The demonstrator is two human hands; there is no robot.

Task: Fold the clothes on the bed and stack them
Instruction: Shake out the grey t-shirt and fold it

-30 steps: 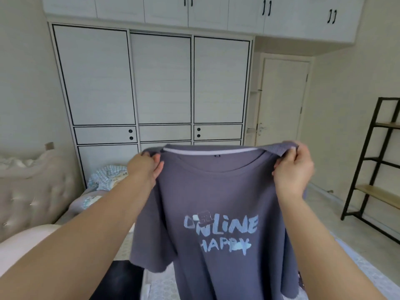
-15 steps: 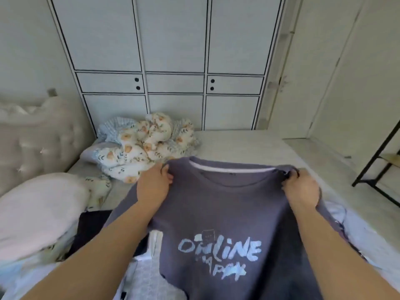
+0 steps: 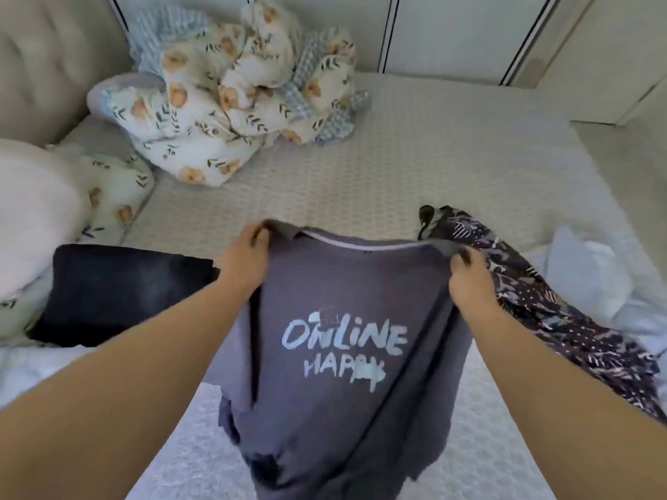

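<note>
Both hands pinch the grey T-shirt [image 3: 335, 355] at its shoulders, the left hand [image 3: 245, 261] and right hand [image 3: 469, 279] each with a closed grip, print facing the person, hem bunched low over the near bed [image 3: 415, 157]. Risk: lowered like this, sleeves may fold under and wrinkle, or snag the patterned garment [image 3: 548, 308] on the right.

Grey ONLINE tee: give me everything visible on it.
The grey T-shirt looks like soft knit, with a pale neckline band and light "ONLINE HAPPY" print facing the camera. The left hand and right hand each pinch a shoulder, holding it spread above the bed. The body hangs creased towards the camera, with the lower part bunched.
</note>
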